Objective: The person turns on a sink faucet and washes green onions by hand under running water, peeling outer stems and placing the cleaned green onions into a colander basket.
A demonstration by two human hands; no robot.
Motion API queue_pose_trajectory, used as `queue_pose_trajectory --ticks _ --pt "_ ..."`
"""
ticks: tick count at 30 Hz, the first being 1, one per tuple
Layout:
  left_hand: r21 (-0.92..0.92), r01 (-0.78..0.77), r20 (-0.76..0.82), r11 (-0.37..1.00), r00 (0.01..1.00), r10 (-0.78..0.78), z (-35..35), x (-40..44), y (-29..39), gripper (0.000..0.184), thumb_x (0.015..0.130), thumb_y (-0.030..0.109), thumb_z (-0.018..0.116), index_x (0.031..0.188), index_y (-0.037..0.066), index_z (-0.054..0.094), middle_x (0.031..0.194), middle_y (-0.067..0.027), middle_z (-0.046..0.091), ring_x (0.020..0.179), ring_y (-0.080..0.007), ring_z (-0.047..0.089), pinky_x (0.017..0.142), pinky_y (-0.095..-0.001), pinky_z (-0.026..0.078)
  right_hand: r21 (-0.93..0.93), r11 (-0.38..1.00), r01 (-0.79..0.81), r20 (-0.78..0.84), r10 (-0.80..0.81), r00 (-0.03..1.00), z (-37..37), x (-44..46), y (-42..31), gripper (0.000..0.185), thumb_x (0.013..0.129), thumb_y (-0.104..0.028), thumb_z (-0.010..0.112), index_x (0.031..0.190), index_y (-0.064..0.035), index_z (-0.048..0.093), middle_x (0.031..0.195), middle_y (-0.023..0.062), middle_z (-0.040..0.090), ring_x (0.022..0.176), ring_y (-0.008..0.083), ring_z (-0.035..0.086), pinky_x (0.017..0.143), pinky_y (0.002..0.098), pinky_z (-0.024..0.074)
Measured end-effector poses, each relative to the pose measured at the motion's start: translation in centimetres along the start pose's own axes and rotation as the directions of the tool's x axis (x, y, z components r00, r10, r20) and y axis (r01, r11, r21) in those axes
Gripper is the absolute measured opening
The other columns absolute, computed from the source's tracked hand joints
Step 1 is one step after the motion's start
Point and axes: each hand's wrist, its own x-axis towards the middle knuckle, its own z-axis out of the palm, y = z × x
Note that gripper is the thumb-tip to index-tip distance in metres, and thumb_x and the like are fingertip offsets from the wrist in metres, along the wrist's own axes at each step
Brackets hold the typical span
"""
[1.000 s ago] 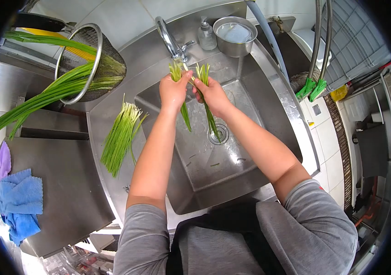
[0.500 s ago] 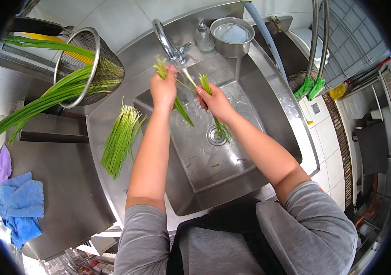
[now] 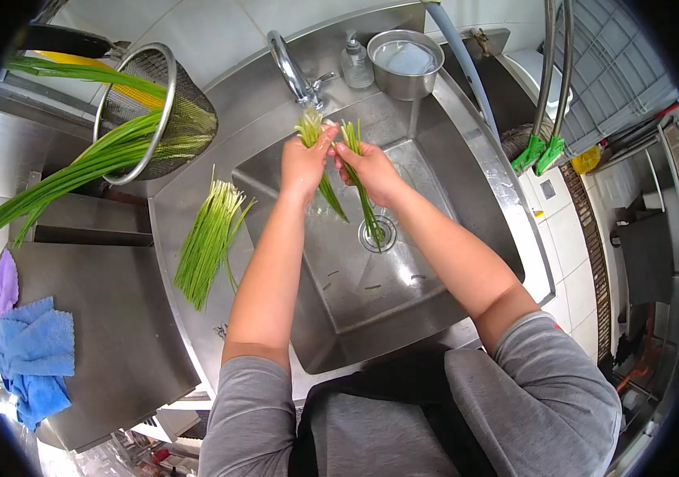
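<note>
Over the sink my left hand (image 3: 305,165) is closed around a bunch of chives (image 3: 329,193), pale ends up near the faucet (image 3: 292,71) and green ends hanging down. Close beside it, my right hand (image 3: 369,172) grips a second bunch of chives (image 3: 369,215), whose green tips hang over the drain (image 3: 379,234). The fingertips of both hands nearly meet; whether they touch I cannot tell. On the ledge left of the basin lies a larger pile of chives (image 3: 206,246), white ends toward the back.
A mesh strainer (image 3: 171,87) holding long green stalks stands at the left. Behind the sink are a soap bottle (image 3: 356,63) and a metal pot (image 3: 405,83). Blue cloths (image 3: 33,342) lie at far left. Green bits lie in the steel basin (image 3: 355,318).
My left hand has moved right and slightly down with its chives, closer to my right hand. A thin stalk stretched between the hands no longer shows. My right hand has barely shifted.
</note>
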Motion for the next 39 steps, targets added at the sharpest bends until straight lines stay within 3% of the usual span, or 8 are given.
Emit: queue_pose_trajectory --ticks 8,10,12,18,21,23,27,39 --pt "-0.506 -0.058 -0.095 0.861 0.995 0.011 -1.6 2.4 -1.9 0.033 0.093 0.031 0.05 0.092 -0.001 0.061 0.065 0.0008 0.047 0.056 -0.01 0.045 0.049 -0.0253 0.038 0.09 0.985 -0.145 -0.024 0.148 0.989 0.3 0.5 -0.7 0.022 0.096 -0.027 0.044 0.099 -0.0095 0.057 0.077 -0.0007 0.055 0.063 0.0103 0.05 0.056 0.0243 0.0402" --pt "-0.501 -0.006 -0.046 0.865 0.999 -0.02 -2.0 2.4 -2.6 0.032 0.092 0.031 0.053 0.092 -0.001 0.06 0.067 0.0 0.052 0.056 -0.0095 0.046 0.05 -0.0252 0.038 0.152 0.981 -0.122 -0.074 0.134 0.988 0.2 1.2 -0.8 0.022 0.096 -0.028 0.042 0.102 -0.0113 0.055 0.081 0.0001 0.057 0.066 0.0107 0.052 0.057 0.024 0.0406" --pt "-0.032 0.116 0.01 0.993 0.993 -0.116 -1.2 0.9 -0.7 0.026 0.087 0.026 0.061 0.091 0.0 0.06 0.072 -0.0018 0.058 0.06 -0.009 0.049 0.053 -0.0253 0.04 0.139 0.984 -0.109 -0.045 0.116 0.992 0.2 1.6 -0.6 0.018 0.096 -0.025 0.043 0.102 -0.0125 0.054 0.079 -0.001 0.053 0.063 0.0093 0.048 0.055 0.0243 0.0391" --pt "-0.052 0.088 0.017 0.995 0.996 -0.087 -1.2 0.9 -1.7 0.018 0.082 0.024 0.065 0.093 0.009 0.066 0.07 0.0025 0.059 0.055 -0.0046 0.045 0.048 -0.0207 0.031 -0.073 0.979 -0.188 0.165 0.198 0.966 0.7 1.5 -1.5 0.013 0.093 -0.02 0.045 0.103 -0.0121 0.045 0.07 -0.0036 0.039 0.056 0.0068 0.035 0.049 0.0246 0.0325" --pt "-0.057 0.101 0.067 0.993 0.993 -0.097 -1.3 0.6 -1.0 0.016 0.081 0.015 0.065 0.089 0.002 0.063 0.078 -0.003 0.063 0.07 -0.0098 0.057 0.064 -0.0265 0.045 -0.03 0.971 -0.238 0.26 0.238 0.936 0.4 1.3 -1.3 0.011 0.093 -0.021 0.046 0.099 -0.0117 0.045 0.071 -0.0033 0.041 0.056 0.0067 0.036 0.049 0.0235 0.0315" --pt "-0.179 0.148 0.176 0.973 0.977 -0.116 -1.5 0.6 -0.7 0.018 0.082 0.019 0.065 0.091 0.003 0.064 0.075 -0.0015 0.062 0.064 -0.0091 0.054 0.059 -0.0251 0.043 0.018 0.982 -0.19 0.229 0.181 0.956 0.4 1.1 -1.3 0.012 0.094 -0.022 0.046 0.099 -0.0111 0.047 0.072 -0.0026 0.043 0.056 0.007 0.037 0.048 0.0231 0.0316" --pt "-0.209 0.164 0.084 0.964 0.985 -0.15 -1.5 1.4 -1.2 0.018 0.087 0.024 0.06 0.093 0.008 0.065 0.074 0.0019 0.059 0.063 -0.0052 0.047 0.054 -0.0214 0.035 0.144 0.989 -0.041 0.147 0.019 0.989 0.2 0.5 -1.1 0.018 0.095 -0.025 0.046 0.098 -0.0093 0.054 0.074 -0.0004 0.049 0.054 0.0081 0.041 0.047 0.0225 0.0324" --pt "-0.343 0.118 -0.086 0.932 0.984 -0.156 -1.0 1.0 -1.1 0.022 0.086 0.031 0.061 0.086 0.009 0.062 0.071 0.0032 0.057 0.059 -0.0057 0.046 0.052 -0.0223 0.034 0.241 0.968 -0.065 0.117 0.037 0.992 0.3 0.8 -1.3 0.019 0.095 -0.026 0.046 0.097 -0.0097 0.056 0.072 -0.0011 0.051 0.054 0.0081 0.041 0.047 0.0218 0.032"
